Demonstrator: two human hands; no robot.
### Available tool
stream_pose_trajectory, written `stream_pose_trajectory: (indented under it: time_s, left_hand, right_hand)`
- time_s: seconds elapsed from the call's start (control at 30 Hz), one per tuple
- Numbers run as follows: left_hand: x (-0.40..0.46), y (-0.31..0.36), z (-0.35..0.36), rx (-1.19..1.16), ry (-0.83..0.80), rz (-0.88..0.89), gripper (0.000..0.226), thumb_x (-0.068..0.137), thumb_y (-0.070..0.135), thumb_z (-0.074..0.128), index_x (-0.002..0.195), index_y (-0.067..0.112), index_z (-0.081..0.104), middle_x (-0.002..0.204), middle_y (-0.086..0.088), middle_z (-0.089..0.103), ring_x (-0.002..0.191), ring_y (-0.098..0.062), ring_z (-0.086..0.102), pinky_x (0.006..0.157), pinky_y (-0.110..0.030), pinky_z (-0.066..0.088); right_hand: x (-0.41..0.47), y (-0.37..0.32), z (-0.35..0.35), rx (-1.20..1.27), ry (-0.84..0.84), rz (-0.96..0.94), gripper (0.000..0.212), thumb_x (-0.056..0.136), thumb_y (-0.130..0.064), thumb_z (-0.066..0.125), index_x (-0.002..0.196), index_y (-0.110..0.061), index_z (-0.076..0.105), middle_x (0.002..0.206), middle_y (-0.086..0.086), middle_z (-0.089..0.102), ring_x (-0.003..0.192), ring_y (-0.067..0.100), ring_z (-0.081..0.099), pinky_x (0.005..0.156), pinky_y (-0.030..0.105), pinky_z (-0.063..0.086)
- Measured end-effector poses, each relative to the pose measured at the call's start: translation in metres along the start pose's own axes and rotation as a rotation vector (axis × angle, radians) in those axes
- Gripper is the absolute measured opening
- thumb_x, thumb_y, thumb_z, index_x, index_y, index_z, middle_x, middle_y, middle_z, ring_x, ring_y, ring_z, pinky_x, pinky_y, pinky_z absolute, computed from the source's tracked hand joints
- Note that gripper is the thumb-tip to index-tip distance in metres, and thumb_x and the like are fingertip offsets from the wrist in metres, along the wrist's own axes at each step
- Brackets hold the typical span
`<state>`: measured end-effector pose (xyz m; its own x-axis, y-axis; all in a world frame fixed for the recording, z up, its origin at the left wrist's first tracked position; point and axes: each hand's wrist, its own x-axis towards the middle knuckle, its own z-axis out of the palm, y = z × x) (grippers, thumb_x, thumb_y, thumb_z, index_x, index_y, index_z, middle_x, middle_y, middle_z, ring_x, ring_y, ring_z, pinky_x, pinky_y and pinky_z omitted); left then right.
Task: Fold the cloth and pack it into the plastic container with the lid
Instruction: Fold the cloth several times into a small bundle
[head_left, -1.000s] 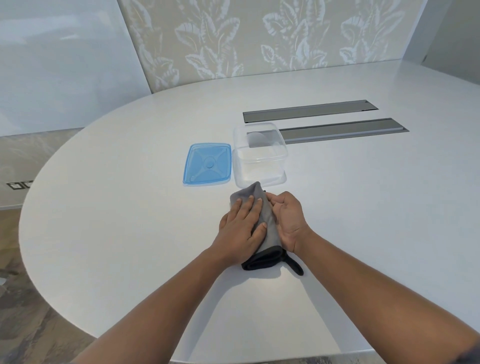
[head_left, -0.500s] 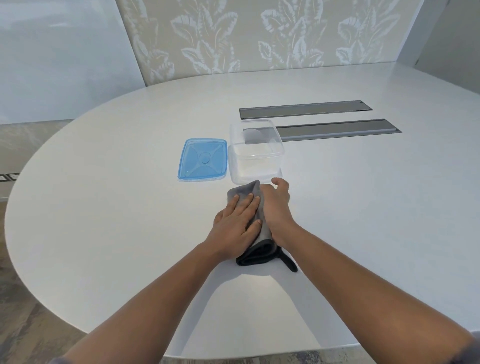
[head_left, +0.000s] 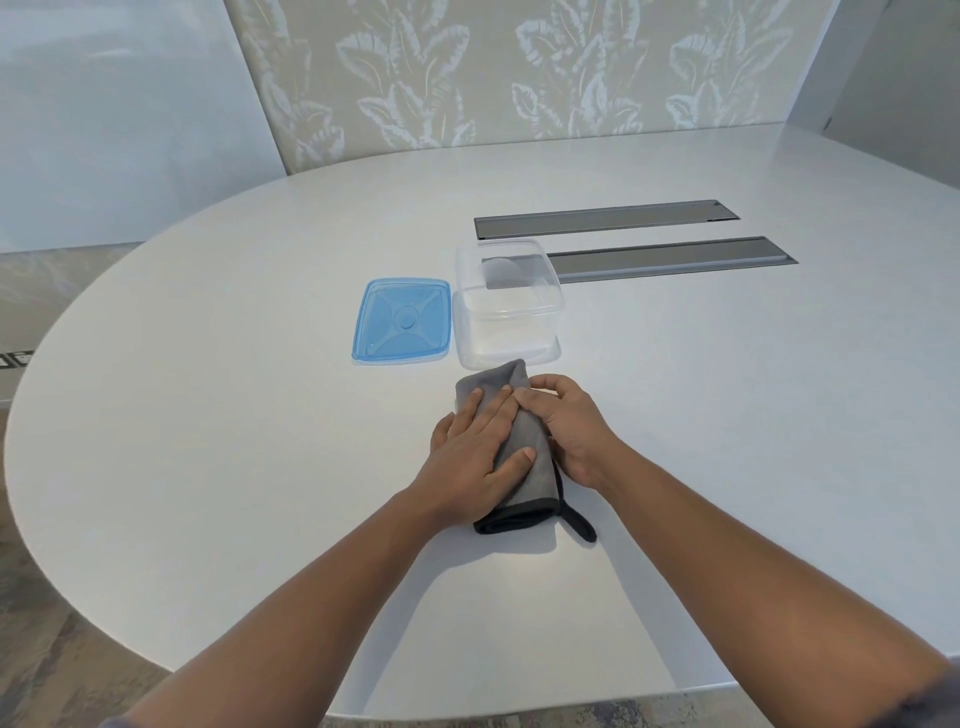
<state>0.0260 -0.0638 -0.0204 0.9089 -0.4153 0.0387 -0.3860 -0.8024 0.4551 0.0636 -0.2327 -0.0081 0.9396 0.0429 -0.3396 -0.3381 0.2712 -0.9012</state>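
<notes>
The grey cloth (head_left: 519, 447) is pressed flat on the table (head_left: 208, 415) as a narrow folded strip. The left hand (head_left: 475, 457) is laid on it with fingers spread; the right hand (head_left: 563, 428) is curled over its right edge, fingertips bent onto the fabric. Just beyond the fingertips the clear container (head_left: 506, 306) is seen open, the blue lid (head_left: 401, 321) beside it. The cloth is judged soft, light and springy; it is best gripped across the folded stack, loop tucked in.
</notes>
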Motion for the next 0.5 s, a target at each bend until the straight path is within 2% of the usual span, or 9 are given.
stream_pose_trajectory:
  time_s: [0.07, 0.2, 0.3, 0.4, 0.5]
  left_hand:
    - [0.003, 0.002, 0.0, 0.0, -0.011, -0.012, 0.077, 0.096, 0.069, 0.021, 0.162, 0.039, -0.002, 0.171, 0.018, -0.005, 0.156, -0.012, -0.015, 0.123, -0.045, 0.0]
    - [0.008, 0.004, 0.005, -0.035, -0.036, -0.072, 0.079, 0.094, 0.07, 0.025, 0.162, 0.042, -0.001, 0.17, 0.019, -0.007, 0.155, -0.012, -0.017, 0.122, -0.047, 0.003]
    - [0.01, 0.003, 0.009, -0.014, -0.055, -0.091, 0.081, 0.091, 0.073, 0.022, 0.161, 0.042, -0.004, 0.17, 0.019, -0.01, 0.155, -0.014, -0.02, 0.123, -0.049, 0.002]
    - [0.012, 0.003, 0.01, 0.016, -0.075, -0.104, 0.083, 0.09, 0.075, 0.018, 0.162, 0.041, -0.006, 0.17, 0.017, -0.013, 0.154, -0.017, -0.023, 0.123, -0.051, 0.001]
    - [0.015, 0.005, 0.01, 0.032, -0.092, -0.114, 0.083, 0.09, 0.077, 0.015, 0.162, 0.041, -0.006, 0.17, 0.015, -0.013, 0.154, -0.02, -0.023, 0.122, -0.053, 0.0]
  right_hand:
    - [0.002, 0.001, -0.002, 0.045, 0.011, 0.002, 0.031, 0.089, -0.021, 0.076, 0.117, -0.016, 0.064, 0.107, 0.015, 0.076, 0.08, 0.019, 0.078, 0.067, 0.033, 0.061]
    - [0.003, -0.001, -0.005, 0.09, 0.039, 0.048, 0.023, 0.095, -0.013, 0.065, 0.118, -0.015, 0.06, 0.102, 0.014, 0.07, 0.065, 0.012, 0.073, 0.061, 0.029, 0.059]
    - [0.001, -0.005, -0.006, 0.04, 0.037, 0.066, 0.026, 0.093, -0.006, 0.059, 0.117, -0.016, 0.059, 0.108, 0.015, 0.066, 0.074, 0.019, 0.069, 0.058, 0.028, 0.058]
    - [-0.005, -0.019, -0.002, -0.17, -0.019, 0.102, 0.044, 0.091, -0.004, 0.053, 0.131, -0.022, 0.052, 0.116, 0.013, 0.066, 0.087, 0.023, 0.066, 0.055, 0.029, 0.056]
    - [-0.012, -0.04, 0.002, -0.438, -0.162, 0.137, 0.07, 0.088, -0.006, 0.05, 0.141, -0.047, 0.033, 0.125, 0.006, 0.064, 0.097, 0.025, 0.067, 0.055, 0.033, 0.058]
